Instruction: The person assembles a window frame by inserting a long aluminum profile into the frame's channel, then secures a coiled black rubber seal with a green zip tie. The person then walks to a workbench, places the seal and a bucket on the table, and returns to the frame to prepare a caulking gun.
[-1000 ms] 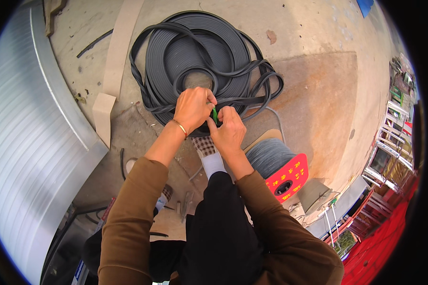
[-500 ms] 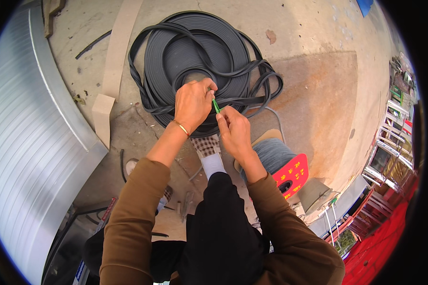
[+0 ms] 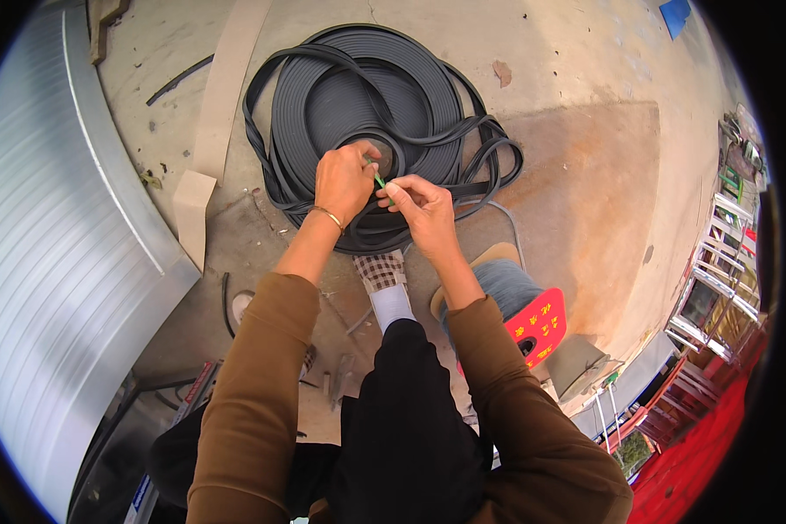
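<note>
We hold a thin green tie point(image 3: 380, 182) between both hands, above the centre of a large coil of flat black rubber strip point(image 3: 358, 96) lying on the concrete floor point(image 3: 576, 175). Our left hand point(image 3: 342, 179) has its grip closed on the upper end of the tie, fingers curled over it; our right hand point(image 3: 421, 208), at four o'clock from the left and almost touching it, pinches the lower end between thumb and forefinger. Working the tie from both ends seems to keep it taut and easy to handle.

From the coil, loose loops of strip spill out toward three o'clock, so the bundle looks only partly gathered. At six o'clock from the hands our checked shoe point(image 3: 381, 271) rests against the coil's near edge, probably to steady it. Farther out, at four o'clock, stands a red plastic stool point(image 3: 537, 323). At nine o'clock lie pale wooden boards point(image 3: 227, 87) and, beyond them, a wide sheet of corrugated metal point(image 3: 52, 262). At two o'clock, near the rim, a blue scrap point(image 3: 677, 16) lies on the floor.
</note>
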Motion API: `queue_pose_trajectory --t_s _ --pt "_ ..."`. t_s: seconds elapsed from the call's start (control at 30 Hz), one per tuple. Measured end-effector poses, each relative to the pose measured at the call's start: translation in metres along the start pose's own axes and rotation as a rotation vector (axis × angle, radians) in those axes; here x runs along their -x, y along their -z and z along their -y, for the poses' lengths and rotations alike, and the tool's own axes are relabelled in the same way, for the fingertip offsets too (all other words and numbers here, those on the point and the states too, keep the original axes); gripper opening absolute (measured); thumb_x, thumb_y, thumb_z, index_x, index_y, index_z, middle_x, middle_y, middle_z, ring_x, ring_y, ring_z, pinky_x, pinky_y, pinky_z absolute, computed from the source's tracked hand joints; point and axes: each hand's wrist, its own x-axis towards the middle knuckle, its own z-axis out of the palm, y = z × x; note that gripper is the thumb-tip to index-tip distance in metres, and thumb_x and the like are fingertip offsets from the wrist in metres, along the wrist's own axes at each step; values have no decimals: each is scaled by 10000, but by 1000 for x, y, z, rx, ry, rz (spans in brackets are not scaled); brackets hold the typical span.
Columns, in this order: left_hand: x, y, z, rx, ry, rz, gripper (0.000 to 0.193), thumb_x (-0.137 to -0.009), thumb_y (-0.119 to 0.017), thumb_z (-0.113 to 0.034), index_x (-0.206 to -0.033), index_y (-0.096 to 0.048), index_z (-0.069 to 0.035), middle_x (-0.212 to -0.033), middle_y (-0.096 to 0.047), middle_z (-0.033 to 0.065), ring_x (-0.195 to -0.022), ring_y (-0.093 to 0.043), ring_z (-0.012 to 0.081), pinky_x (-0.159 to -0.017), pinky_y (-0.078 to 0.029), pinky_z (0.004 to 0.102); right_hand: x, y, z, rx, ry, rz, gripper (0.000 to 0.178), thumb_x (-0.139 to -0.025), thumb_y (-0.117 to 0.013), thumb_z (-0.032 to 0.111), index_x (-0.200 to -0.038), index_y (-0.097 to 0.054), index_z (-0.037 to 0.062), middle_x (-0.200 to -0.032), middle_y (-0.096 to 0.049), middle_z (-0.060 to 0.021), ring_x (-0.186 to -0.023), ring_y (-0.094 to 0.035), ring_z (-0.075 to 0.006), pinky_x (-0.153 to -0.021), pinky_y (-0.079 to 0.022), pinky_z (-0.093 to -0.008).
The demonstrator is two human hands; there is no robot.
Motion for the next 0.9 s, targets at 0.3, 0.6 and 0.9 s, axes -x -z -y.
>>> queue_pose_trajectory --t_s 0.3,0.6,0.9 --pt "17 -1 -7 126 14 -108 127 -896 -738 -50 -1021 -762 -44 -759 -735 163 -769 -725 368 -745 -564 462 2 -2 -25 64 -131 -188 117 -984 -734 70 -1020 -734 -42 -857 -719 -51 -748 -657 -96 -703 -555 -266" --pt "39 10 -27 159 -322 -67 146 -949 -688 -38 -1089 -725 -50 -829 -731 84 -747 -677 243 -694 -554 374 7 -11 -25 343 50 -234 85 -931 -772 25 -969 -743 -45 -881 -727 -96 -770 -672 -125 -712 -541 -297" --pt "16 9 -12 4 -478 210 156 -917 -653 5 -1072 -672 11 -941 -693 172 -879 -687 376 -805 -559 451 11 8 -13 512 32 -191 105 -979 -741 74 -949 -758 -25 -852 -764 -69 -693 -646 -96 -632 -496 -275"
